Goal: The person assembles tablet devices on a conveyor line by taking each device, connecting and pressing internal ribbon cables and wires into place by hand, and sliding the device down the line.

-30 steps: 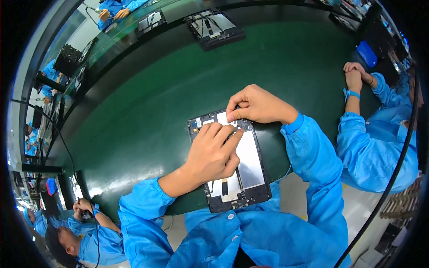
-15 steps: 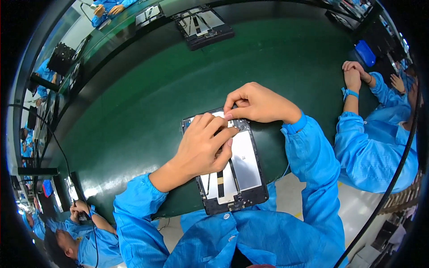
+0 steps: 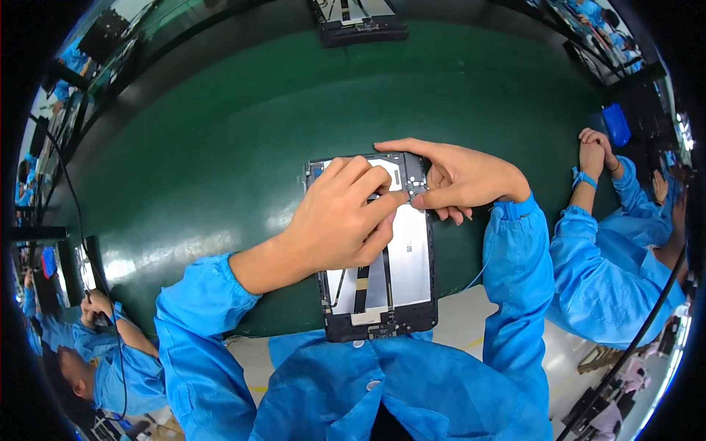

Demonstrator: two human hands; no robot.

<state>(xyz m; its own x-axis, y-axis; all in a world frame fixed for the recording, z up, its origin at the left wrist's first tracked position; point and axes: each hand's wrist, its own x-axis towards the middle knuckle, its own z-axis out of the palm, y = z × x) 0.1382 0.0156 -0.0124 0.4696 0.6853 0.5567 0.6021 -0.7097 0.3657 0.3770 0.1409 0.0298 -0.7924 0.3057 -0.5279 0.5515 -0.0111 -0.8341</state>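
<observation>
An opened tablet (image 3: 410,257), with a black frame, silvery inner plate and dark flat cables, lies in front of me at the table's near edge. My left hand (image 3: 331,220) bends over its upper left and middle. Left thumb and forefinger meet in a pinch; whatever lies between them is hidden. At the top right corner my right hand (image 3: 474,175) grips the tablet, its thumb on the inner face close to the left fingertips. The right forefinger stretches along the top edge, while the other fingers curl beside the right edge.
The green table (image 3: 220,162) spreads around the tablet. Another opened tablet (image 3: 360,29) sits at the far edge. A co-worker's clasped hands (image 3: 594,151) rest at the right, near a blue tray (image 3: 616,125). Another person (image 3: 110,367) sits at the lower left. Black cables hang at both sides.
My right hand has gone from a pinch at the tablet's top to gripping its upper right corner, forefinger extended. My left hand stays bent over the tablet. The view has shifted slightly.
</observation>
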